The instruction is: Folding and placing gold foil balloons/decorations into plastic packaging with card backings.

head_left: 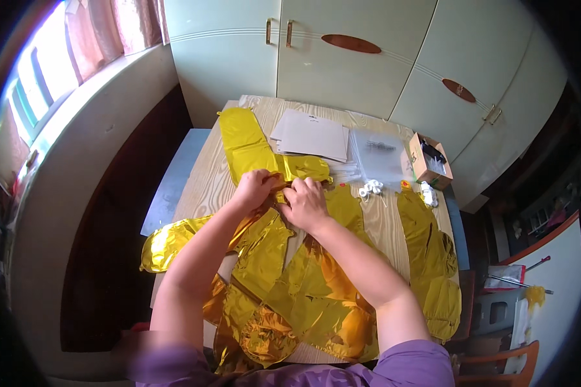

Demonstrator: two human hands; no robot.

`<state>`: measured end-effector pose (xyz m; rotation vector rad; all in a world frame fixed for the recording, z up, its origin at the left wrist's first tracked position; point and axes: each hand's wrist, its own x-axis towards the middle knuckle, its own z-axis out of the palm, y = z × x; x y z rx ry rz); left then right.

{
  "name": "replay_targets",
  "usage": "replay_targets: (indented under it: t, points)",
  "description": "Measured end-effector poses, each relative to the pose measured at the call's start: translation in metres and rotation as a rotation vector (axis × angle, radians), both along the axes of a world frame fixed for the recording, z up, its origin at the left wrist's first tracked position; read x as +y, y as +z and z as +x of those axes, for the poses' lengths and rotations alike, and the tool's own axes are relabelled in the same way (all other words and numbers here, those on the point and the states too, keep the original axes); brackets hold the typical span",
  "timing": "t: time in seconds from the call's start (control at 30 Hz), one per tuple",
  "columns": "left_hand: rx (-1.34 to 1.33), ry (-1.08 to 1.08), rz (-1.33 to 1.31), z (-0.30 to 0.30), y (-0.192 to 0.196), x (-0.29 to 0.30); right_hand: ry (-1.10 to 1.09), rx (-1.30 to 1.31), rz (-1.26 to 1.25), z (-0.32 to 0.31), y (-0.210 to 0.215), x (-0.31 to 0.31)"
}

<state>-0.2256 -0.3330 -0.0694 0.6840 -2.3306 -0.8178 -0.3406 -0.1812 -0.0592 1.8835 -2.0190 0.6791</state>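
Flat gold foil balloons (pixel 290 284) lie in a heap across a light wooden table (pixel 203 184). One long gold balloon (pixel 245 145) stretches toward the table's far left. My left hand (pixel 257 187) and my right hand (pixel 305 201) meet over the middle of the table. Both pinch the gold foil where that long balloon joins the heap. Another gold balloon (pixel 432 258) lies along the right edge, apart from both hands.
White cardboard sheets (pixel 310 134) and clear plastic bags (pixel 381 155) lie at the far side. A small open cardboard box (pixel 429 161) stands at the far right, with small white rolls (pixel 370 188) beside it. Pale green cupboards (pixel 342 58) stand behind; a wooden chair (pixel 503 364) is at lower right.
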Motion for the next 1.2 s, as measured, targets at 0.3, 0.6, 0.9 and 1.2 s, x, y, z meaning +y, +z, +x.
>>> replay_targets:
  t: [0.3,0.6,0.9,1.2]
  points:
    - [0.073,0.058,-0.079,-0.005,0.024,-0.004,-0.230,-0.137,0.221,-0.018,-0.017,-0.017]
    - [0.461,0.451,0.390,-0.014,0.056,-0.112,-0.400,-0.299,0.693,-0.020,0.034,-0.029]
    - [0.653,0.705,0.609,0.028,0.029,-0.188,-0.169,-0.237,0.516,0.007,0.018,-0.065]
    - [1.179,1.164,0.401,0.220,0.120,-0.256,-0.241,-0.248,0.686,-0.009,0.008,-0.062]
